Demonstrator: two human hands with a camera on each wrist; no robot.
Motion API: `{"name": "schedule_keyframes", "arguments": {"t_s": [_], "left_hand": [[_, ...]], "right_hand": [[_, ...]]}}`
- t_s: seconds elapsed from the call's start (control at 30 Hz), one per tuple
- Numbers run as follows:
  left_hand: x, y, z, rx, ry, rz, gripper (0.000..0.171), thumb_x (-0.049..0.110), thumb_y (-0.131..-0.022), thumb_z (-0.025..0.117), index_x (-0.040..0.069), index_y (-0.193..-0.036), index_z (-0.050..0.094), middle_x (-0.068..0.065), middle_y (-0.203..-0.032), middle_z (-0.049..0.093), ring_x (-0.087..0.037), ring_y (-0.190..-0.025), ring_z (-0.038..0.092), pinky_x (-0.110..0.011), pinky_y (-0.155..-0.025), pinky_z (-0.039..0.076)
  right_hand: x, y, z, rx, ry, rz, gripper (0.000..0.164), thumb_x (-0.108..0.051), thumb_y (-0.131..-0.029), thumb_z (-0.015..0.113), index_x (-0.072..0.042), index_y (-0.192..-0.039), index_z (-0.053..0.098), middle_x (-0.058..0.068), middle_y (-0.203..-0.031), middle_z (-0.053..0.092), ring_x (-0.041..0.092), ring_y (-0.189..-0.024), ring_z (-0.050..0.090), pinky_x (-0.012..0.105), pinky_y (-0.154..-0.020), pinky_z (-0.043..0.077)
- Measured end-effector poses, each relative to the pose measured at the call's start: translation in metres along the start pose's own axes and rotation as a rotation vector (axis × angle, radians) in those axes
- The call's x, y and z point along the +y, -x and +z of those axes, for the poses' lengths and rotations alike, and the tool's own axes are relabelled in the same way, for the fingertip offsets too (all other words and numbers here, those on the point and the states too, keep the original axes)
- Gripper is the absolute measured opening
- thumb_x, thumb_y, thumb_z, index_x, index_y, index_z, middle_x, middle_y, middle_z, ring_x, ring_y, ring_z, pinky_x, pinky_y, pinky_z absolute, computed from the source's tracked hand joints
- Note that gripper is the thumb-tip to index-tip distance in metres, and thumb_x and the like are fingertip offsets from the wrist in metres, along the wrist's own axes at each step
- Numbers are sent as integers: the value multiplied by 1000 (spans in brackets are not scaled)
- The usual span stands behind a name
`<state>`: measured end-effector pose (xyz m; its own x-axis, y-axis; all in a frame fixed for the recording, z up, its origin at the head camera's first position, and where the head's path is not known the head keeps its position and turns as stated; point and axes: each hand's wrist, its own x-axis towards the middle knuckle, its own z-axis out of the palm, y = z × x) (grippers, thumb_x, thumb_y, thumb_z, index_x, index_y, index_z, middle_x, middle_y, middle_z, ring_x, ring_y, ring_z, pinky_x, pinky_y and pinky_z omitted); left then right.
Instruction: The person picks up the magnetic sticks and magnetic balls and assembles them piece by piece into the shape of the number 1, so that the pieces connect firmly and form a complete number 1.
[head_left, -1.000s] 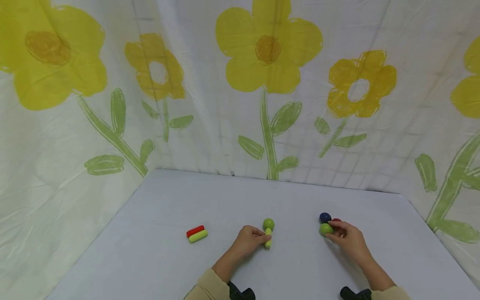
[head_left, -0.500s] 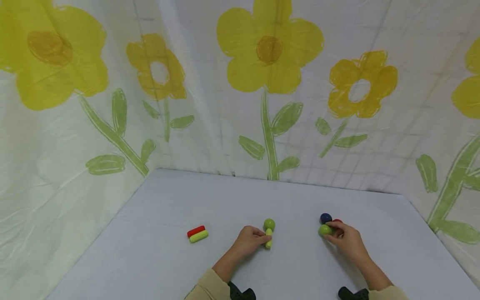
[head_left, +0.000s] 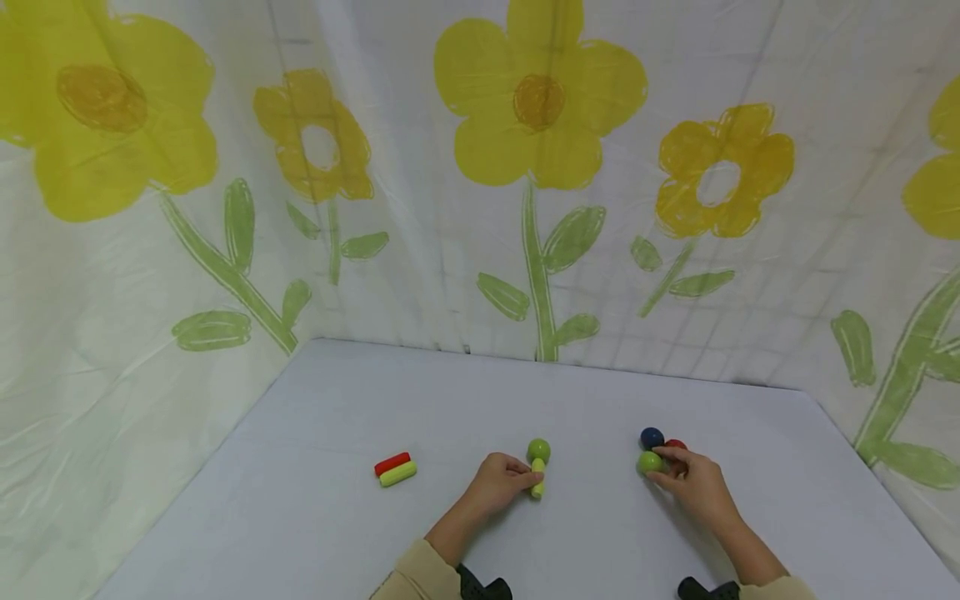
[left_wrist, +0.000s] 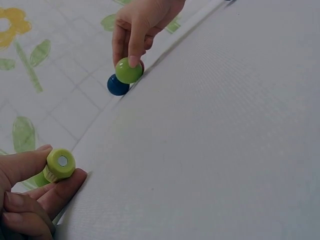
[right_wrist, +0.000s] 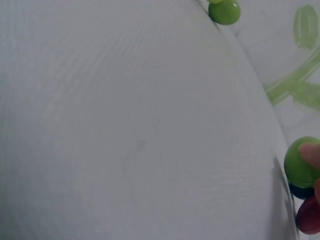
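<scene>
My left hand [head_left: 498, 483] pinches a yellow-green toy rod [head_left: 537, 483] between thumb and fingers. In the left wrist view the rod's near end [left_wrist: 62, 161] shows a round silvery spot. A green ball [head_left: 538, 450] sits at the rod's far end, apparently touching it. Further right, my right hand [head_left: 696, 485] pinches another green ball [head_left: 649, 463] with thumb and fingertips. Close behind that ball are a dark blue ball [head_left: 652, 437] and a red ball [head_left: 676, 444], the red one partly covered by my fingers. Only the fingertips [right_wrist: 311, 154] show in the right wrist view.
A red rod [head_left: 392, 464] and a yellow-green rod [head_left: 397, 474] lie side by side on the white table [head_left: 315, 533], left of my left hand. Behind the table's far edge hangs a white curtain [head_left: 405, 250] printed with yellow flowers.
My right hand has drawn the green ball slightly nearer, a little away from the blue ball, and more of the red ball shows. My left hand stays on the rod.
</scene>
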<state>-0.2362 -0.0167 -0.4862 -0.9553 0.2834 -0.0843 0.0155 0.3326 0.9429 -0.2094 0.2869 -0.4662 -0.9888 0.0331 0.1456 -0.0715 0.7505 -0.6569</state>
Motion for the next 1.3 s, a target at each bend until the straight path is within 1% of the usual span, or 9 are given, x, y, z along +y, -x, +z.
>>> {"name": "schedule_keyframes", "arguments": {"t_s": [0.37,0.53,0.6,0.77,1.0,1.13,1.3], "left_hand": [[2,1,0,6,0,-3,22,14,-86,74,-8,-87,69,-6,-74,68,-8,-66,56,-23,-59,44],[2,1,0,3,-3,-7,22,14,-86,74,-7,-87,69,-5,-74,68,-7,-66,55,-23,-59,44],[2,1,0,3,-5,-7,22,14,-86,74,-7,-87,69,-6,-74,68,-7,-66,55,-23,-59,44],[2,2,0,3,-1,0,22,14,-86,74,-8,-87,69,-7,-74,69,-8,-66,56,-23,-59,44],[3,2,0,9,-7,-12,22,15,-86,74,-7,-87,70,-5,-74,68,-7,-66,55,-23,-59,44],[3,2,0,14,-14,2,22,14,-86,74,-8,-87,70,-6,-74,69,-7,-66,55,-23,-59,44],[3,1,0,15,-22,5,22,15,-86,74,-7,-87,70,-6,-74,68,-7,-66,55,-24,-59,44]], "right_hand": [[-8,8,-1,43,-1,-55,35,-7,-80,79,7,-111,67,-1,-68,54,9,-62,42,23,-52,36],[-13,10,0,41,-2,-70,34,-8,-80,79,6,-110,68,-2,-69,55,10,-64,42,24,-55,35],[-14,11,1,33,-5,-61,33,-7,-80,78,5,-110,69,-2,-68,55,11,-64,42,24,-55,35],[-20,14,5,21,-37,-52,32,-6,-80,78,2,-109,70,-2,-69,56,11,-65,43,24,-56,36],[-28,20,13,43,-93,-110,30,-5,-77,80,0,-105,71,-5,-68,56,5,-63,42,23,-55,37],[-33,23,19,27,-105,-110,31,-7,-76,81,0,-105,72,-5,-66,55,5,-62,41,23,-55,36],[-41,25,27,-29,-125,-97,33,-8,-77,81,-1,-107,72,-5,-66,56,6,-62,41,23,-55,36]]}}
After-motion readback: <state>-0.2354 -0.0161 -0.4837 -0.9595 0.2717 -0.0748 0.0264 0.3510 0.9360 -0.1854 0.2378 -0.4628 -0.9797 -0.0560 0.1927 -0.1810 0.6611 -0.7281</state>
